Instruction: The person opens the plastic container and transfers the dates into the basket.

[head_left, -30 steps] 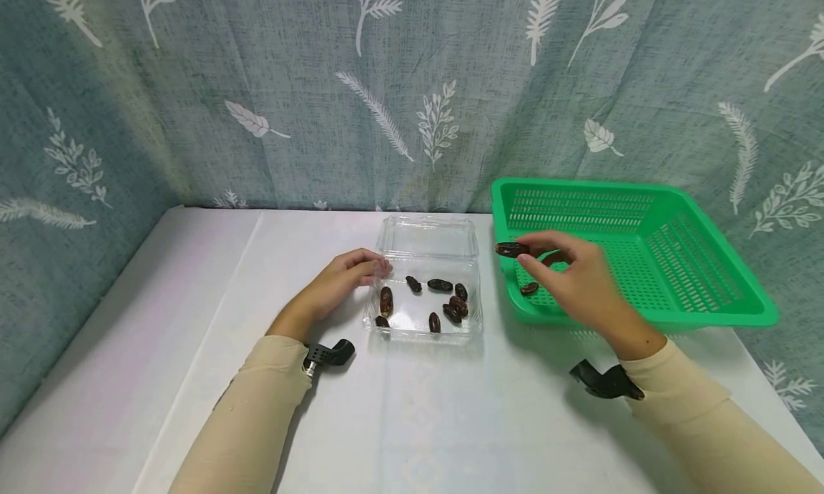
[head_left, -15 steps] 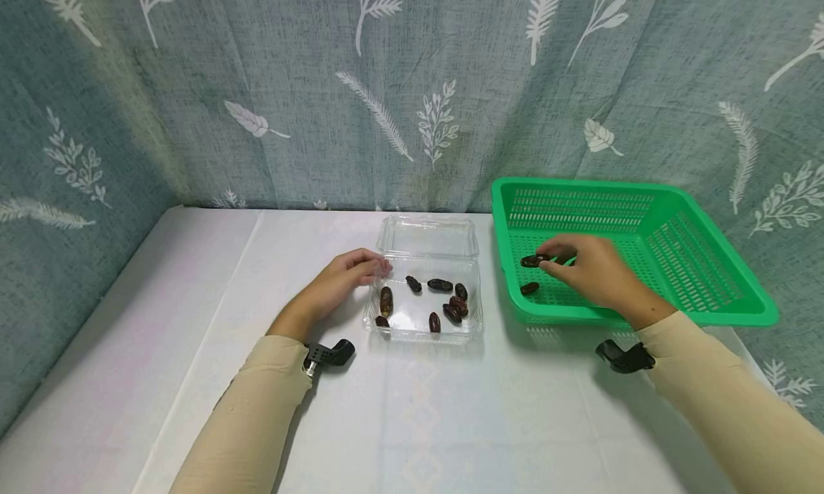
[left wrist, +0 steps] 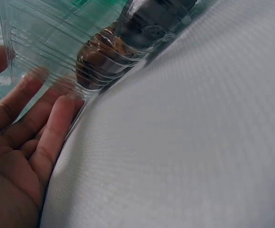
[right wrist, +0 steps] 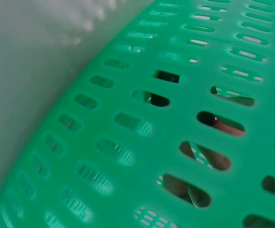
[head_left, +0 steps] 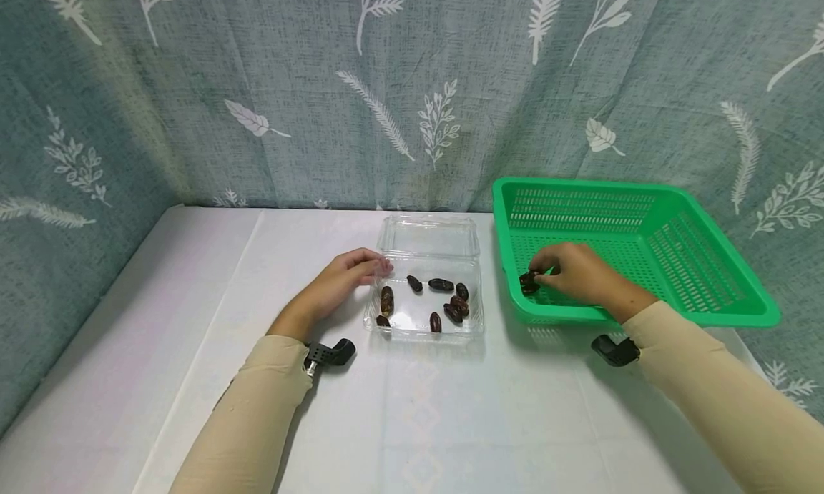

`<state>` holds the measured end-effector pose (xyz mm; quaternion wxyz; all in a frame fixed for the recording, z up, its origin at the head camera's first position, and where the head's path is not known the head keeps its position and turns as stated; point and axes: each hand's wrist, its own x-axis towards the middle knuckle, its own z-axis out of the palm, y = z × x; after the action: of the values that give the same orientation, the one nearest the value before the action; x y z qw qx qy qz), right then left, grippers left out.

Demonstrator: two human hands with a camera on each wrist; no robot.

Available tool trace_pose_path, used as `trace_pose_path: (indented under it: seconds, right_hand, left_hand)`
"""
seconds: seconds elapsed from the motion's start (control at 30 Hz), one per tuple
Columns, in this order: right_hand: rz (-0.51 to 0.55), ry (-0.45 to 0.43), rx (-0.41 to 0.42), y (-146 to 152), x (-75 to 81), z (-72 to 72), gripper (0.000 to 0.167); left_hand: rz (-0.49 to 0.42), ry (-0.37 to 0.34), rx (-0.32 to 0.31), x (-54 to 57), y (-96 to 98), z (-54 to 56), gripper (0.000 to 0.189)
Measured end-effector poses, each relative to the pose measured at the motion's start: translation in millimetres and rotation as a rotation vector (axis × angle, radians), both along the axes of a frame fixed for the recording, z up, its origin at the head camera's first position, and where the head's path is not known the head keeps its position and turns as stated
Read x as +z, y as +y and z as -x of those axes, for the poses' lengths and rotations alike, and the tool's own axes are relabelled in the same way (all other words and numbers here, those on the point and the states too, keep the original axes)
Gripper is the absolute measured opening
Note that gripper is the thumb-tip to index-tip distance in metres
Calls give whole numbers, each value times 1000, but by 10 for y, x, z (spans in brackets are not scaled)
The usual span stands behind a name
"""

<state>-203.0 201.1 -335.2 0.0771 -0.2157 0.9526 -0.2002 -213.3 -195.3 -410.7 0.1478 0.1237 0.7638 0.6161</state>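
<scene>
In the head view my left hand (head_left: 347, 276) rests against the left side of a clear plastic clamshell box (head_left: 410, 319), its fingers lightly bent. The left wrist view has those fingers (left wrist: 56, 121) at the ridged wall, close to a wrinkled brown date (left wrist: 99, 52) inside. Several dark dates (head_left: 440, 284) lie spread over the box floor. Inside the green basket (head_left: 634, 315), at its front left corner, my right hand (head_left: 576, 272) pinches a date (head_left: 529, 283) between thumb and fingertips; a second date there is hidden or overlapped by it.
The box's lid (head_left: 428, 236) stands open behind its base, left of the basket. A white cloth (head_left: 425, 415) covers the table. Patterned curtain (head_left: 290, 122) hangs behind and at the left. Slotted basket wall (right wrist: 142, 137) fills most of the right wrist view.
My right hand has carried the date from above the basket's left rim down into the basket, then toward its front left corner beside another date. The left hand and box stay in place.
</scene>
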Motion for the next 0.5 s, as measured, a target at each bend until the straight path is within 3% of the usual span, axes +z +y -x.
trace_pose_path:
  seconds: [0.5]
  right_hand:
    - [-13, -12, 43, -14, -37, 14, 16]
  left_hand:
    - [5, -7, 1, -4, -17, 1, 36]
